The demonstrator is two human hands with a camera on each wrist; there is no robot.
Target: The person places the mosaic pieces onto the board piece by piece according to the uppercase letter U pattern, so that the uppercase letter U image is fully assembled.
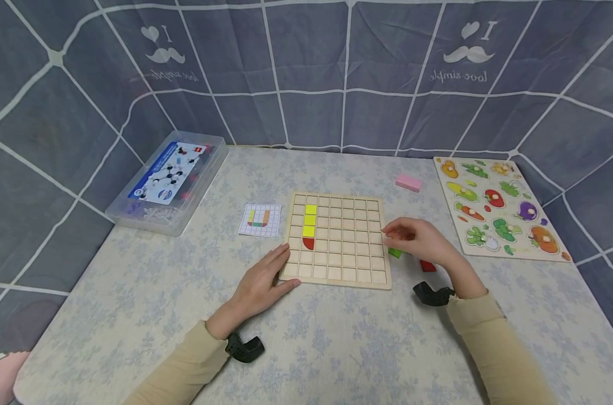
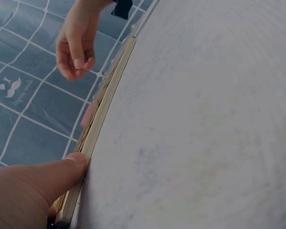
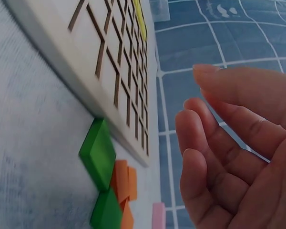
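A wooden grid board (image 1: 349,264) lies flat on the table, with yellow square tiles (image 1: 310,220) in a column and a red rounded tile (image 1: 308,243) below them. My left hand (image 1: 260,284) rests at the board's near left corner, fingers fairly straight along the left side and thumb (image 2: 69,167) on the front edge. Over the right edge hovers my right hand (image 1: 420,241), its fingers loosely bent with nothing visible between thumb and fingertips. Beneath it lie green tiles (image 3: 99,153), orange tiles (image 3: 122,181) and a red tile (image 1: 428,266). The right hand partly covers these in the head view.
A small pattern card (image 1: 260,220) lies left of the board. Farther left sits a clear plastic box (image 1: 197,185) with a molecule picture on its lid. A pink block (image 1: 408,183) lies beyond the board, and a vegetable puzzle board (image 1: 493,216) is at the right.
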